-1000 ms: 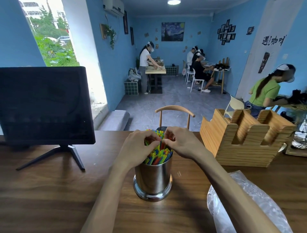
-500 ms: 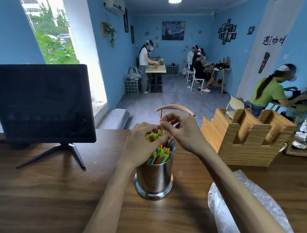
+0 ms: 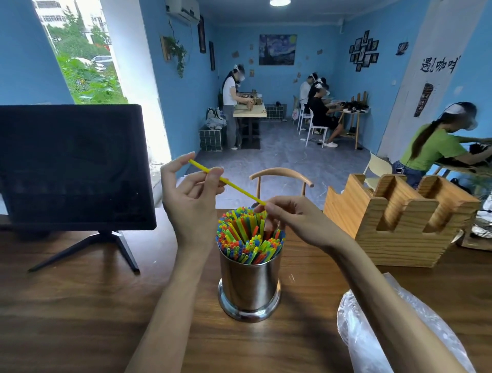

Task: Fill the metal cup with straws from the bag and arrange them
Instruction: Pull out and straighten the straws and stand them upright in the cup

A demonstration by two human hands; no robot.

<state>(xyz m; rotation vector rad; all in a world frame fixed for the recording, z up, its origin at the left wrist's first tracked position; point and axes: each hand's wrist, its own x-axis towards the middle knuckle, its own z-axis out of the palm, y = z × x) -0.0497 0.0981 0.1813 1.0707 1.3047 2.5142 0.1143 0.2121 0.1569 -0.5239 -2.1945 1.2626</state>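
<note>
Straws (image 3: 249, 239), thin multicoloured plastic, packed upright in shiny cylindrical metal cup (image 3: 249, 286) mid-desk. Single yellow straw (image 3: 227, 183) pinched above by left hand (image 3: 190, 198) and right hand (image 3: 290, 218). Arranging step; next, probably slotting it upright into a gap.

Bright daylight enters through the window (image 3: 82, 53), overexposed; ceiling lamp (image 3: 280, 2) lit. Cup (image 3: 249, 286) shows glare. Edges curve; distant people blurred.

Café-style room — blue walls (image 3: 186, 101), framed pictures (image 3: 364, 50), small tables (image 3: 249, 111), chairs (image 3: 310, 125)
</note>
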